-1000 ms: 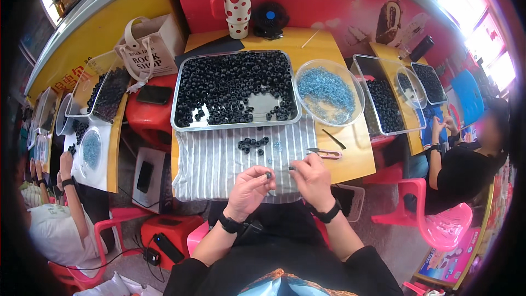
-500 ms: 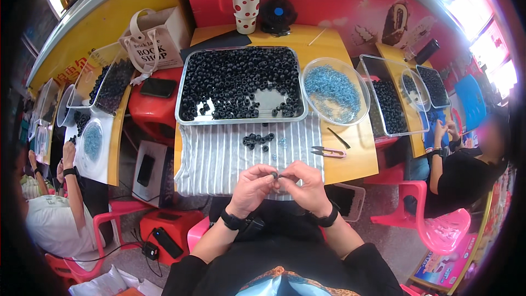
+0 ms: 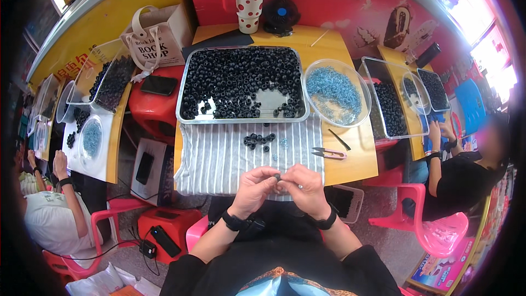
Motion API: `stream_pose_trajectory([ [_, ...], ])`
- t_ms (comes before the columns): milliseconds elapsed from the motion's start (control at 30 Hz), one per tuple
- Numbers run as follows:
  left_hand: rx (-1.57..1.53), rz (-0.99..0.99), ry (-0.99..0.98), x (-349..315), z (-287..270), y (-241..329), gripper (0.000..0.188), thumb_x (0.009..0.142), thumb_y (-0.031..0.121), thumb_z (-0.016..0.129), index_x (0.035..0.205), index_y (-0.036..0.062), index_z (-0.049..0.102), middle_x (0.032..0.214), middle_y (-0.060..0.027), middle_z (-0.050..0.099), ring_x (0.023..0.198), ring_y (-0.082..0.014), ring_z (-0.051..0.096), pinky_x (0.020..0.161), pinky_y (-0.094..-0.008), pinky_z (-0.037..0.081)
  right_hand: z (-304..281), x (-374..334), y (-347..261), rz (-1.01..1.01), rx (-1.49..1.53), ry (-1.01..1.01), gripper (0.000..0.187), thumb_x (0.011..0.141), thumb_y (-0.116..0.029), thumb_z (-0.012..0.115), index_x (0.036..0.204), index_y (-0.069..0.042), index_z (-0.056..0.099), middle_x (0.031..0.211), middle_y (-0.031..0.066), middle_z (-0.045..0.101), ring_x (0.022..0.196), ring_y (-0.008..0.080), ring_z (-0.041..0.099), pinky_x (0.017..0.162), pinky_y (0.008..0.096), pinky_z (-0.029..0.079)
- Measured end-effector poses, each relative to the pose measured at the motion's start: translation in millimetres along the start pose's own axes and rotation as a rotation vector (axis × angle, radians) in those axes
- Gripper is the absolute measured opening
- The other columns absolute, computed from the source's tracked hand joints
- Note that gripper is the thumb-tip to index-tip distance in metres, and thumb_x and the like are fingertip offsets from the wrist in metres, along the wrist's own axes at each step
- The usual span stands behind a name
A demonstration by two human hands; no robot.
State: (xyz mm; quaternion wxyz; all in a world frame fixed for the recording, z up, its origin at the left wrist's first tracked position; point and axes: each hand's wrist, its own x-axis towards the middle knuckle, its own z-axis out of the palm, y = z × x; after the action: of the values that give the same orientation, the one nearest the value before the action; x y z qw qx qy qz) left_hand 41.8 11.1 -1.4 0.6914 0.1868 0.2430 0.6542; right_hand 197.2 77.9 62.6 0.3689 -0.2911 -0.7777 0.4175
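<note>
Above the near edge of a grey-and-white striped cloth (image 3: 213, 159), my left hand (image 3: 255, 189) pinches a small black round piece (image 3: 277, 177) between thumb and fingertips. My right hand (image 3: 302, 187) meets it there, thumb and forefinger closed at the same piece. A tiny pale bit (image 3: 300, 186) shows at the right fingers; its kind is too small to tell. Beyond the hands, a loose cluster of black round pieces (image 3: 256, 141), some with a hole, lies on the cloth beside a few tiny light-blue bits (image 3: 284, 143).
A metal tray (image 3: 241, 121) of black pieces stands behind the cloth. Right of it sits a clear round tub (image 3: 366, 104) of light-blue bits. Pink-handled thread snips (image 3: 330, 153) and a dark thin tool (image 3: 339, 139) lie nearby. A spotted tumbler (image 3: 250, 5) and fan stand behind; people work at both sides.
My right fingers have shifted slightly, and a pale bit now shows at them. Both hands stay together at the cloth's near edge. The person at the left has lowered their hands.
</note>
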Motion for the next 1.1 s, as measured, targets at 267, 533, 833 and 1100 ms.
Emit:
stream_pose_trajectory([
  [267,0.002,-0.083,-0.073,-2.0,-7.0,8.5,0.020,0.093,0.003,0.063,0.111,-0.0033,0.064,0.106,-0.0106,0.065,0.089,-0.0169,0.066,0.079,-0.0304,0.055,-5.0,2.7,-1.7,0.279,0.372,-0.141,0.014,0.079,0.007,0.069,0.091,0.002,0.066,0.076,0.0058,0.063,0.063,0.0098,0.062,0.056,0.0245,0.048],
  [533,0.081,-0.214,-0.074,-1.0,-8.6,18.3,0.021,0.091,-0.001,0.059,0.110,-0.0070,0.064,0.103,-0.0115,0.066,0.082,-0.0162,0.065,0.074,-0.0285,0.054,-17.3,20.9,14.2,-0.019,0.239,-0.428,0.037,0.080,-0.010,0.074,0.116,-0.002,0.065,0.093,0.0134,0.068,0.077,0.0265,0.067,0.069,0.0338,0.052],
  [833,-0.065,-0.228,-0.216,2.4,-12.3,16.0,0.013,0.084,0.008,0.073,0.090,-0.0023,0.067,0.086,-0.0093,0.065,0.072,-0.0166,0.063,0.065,-0.0264,0.052,-6.7,14.4,13.6,-0.056,0.332,-0.435,0.018,0.081,0.004,0.067,0.097,-0.002,0.062,0.077,0.0106,0.067,0.071,0.0240,0.071,0.062,0.0325,0.053],
  [1100,0.050,-0.297,-0.114,-1.1,-8.8,21.3,0.030,0.090,0.012,0.069,0.114,-0.0042,0.062,0.098,-0.0136,0.068,0.077,-0.0194,0.066,0.070,-0.0311,0.055,-12.6,8.7,2.9,-0.011,0.128,-0.320,0.012,0.083,0.000,0.065,0.095,-0.001,0.064,0.079,0.0118,0.069,0.073,0.0231,0.071,0.062,0.0318,0.054],
])
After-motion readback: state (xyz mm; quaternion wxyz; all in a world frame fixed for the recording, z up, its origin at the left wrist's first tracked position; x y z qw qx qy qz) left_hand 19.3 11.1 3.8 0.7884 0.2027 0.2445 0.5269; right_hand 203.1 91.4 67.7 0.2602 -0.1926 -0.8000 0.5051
